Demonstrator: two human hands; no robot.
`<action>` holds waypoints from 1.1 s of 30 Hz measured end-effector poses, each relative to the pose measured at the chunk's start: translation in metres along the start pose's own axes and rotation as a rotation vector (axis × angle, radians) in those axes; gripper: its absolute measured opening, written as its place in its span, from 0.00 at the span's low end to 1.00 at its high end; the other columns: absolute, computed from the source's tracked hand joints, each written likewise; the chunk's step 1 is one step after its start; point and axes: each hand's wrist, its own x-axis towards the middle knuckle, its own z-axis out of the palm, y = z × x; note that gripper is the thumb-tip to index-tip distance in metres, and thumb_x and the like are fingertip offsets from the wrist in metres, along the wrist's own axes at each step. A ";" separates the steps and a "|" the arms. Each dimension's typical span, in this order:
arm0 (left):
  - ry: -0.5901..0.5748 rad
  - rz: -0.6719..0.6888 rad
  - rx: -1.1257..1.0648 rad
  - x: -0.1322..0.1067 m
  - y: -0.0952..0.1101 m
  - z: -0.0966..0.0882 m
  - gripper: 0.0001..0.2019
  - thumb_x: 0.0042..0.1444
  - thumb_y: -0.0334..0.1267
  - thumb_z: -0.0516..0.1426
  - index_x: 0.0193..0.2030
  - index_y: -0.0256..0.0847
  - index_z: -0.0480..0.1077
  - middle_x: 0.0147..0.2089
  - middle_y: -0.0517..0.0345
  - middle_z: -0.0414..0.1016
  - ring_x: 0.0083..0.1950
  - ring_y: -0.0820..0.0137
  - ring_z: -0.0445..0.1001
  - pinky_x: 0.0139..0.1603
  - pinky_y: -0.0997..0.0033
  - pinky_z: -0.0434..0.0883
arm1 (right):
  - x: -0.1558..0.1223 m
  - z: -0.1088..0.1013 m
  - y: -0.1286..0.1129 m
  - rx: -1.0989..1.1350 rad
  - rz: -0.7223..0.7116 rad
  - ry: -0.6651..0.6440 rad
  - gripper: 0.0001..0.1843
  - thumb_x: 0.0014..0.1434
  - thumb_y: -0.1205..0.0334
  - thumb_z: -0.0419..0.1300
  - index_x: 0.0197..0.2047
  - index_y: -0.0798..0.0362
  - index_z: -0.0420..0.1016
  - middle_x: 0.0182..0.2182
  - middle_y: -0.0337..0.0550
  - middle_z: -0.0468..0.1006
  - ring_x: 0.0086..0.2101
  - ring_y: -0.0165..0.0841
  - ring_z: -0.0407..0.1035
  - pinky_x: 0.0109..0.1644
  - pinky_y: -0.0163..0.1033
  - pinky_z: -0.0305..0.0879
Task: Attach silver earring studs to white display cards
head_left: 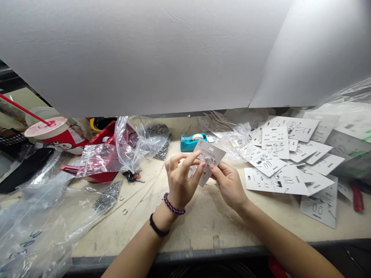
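Both hands meet over the middle of the beige worktable [203, 220]. My left hand [181, 179], with a purple bead bracelet and a black band on the wrist, pinches the left edge of a small white display card [209, 157] that carries small metal pieces. My right hand [228, 183] grips the card's lower right edge, thumb pressed on its face. The card is tilted, raised a little above the table.
A heap of white cards [285, 162] lies at the right. A teal tape dispenser [189, 142] stands behind the hands. At the left sit clear plastic bags [136, 141], a red tray [101, 154] and a red cup with a straw [55, 133]. White boards lean overhead.
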 end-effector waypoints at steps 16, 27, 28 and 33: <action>-0.120 0.012 0.113 -0.003 0.005 0.000 0.21 0.52 0.31 0.57 0.53 0.41 0.61 0.35 0.59 0.77 0.48 0.64 0.64 0.49 0.63 0.56 | 0.001 0.001 0.002 0.027 0.016 0.026 0.16 0.53 0.59 0.59 0.46 0.53 0.67 0.42 0.44 0.74 0.44 0.36 0.68 0.50 0.44 0.63; -0.334 -0.132 -0.251 -0.014 -0.012 0.018 0.18 0.54 0.29 0.51 0.52 0.39 0.59 0.36 0.56 0.69 0.41 0.68 0.66 0.44 0.67 0.64 | 0.002 -0.005 0.000 -0.176 0.105 0.112 0.33 0.47 0.63 0.60 0.53 0.49 0.49 0.43 0.45 0.70 0.38 0.34 0.69 0.41 0.40 0.68; -0.344 -0.147 -0.279 -0.016 -0.013 0.020 0.18 0.54 0.29 0.51 0.52 0.40 0.58 0.36 0.56 0.69 0.40 0.69 0.66 0.44 0.68 0.65 | 0.003 -0.008 -0.003 -0.222 0.121 0.093 0.32 0.48 0.62 0.60 0.54 0.49 0.50 0.42 0.45 0.70 0.37 0.33 0.69 0.40 0.40 0.68; -0.431 -0.206 -0.325 -0.020 -0.016 0.027 0.19 0.53 0.28 0.52 0.53 0.40 0.58 0.35 0.58 0.69 0.41 0.69 0.66 0.44 0.68 0.64 | 0.012 -0.031 -0.017 -0.510 0.122 -0.049 0.26 0.55 0.56 0.54 0.55 0.47 0.52 0.35 0.41 0.73 0.31 0.31 0.69 0.34 0.38 0.65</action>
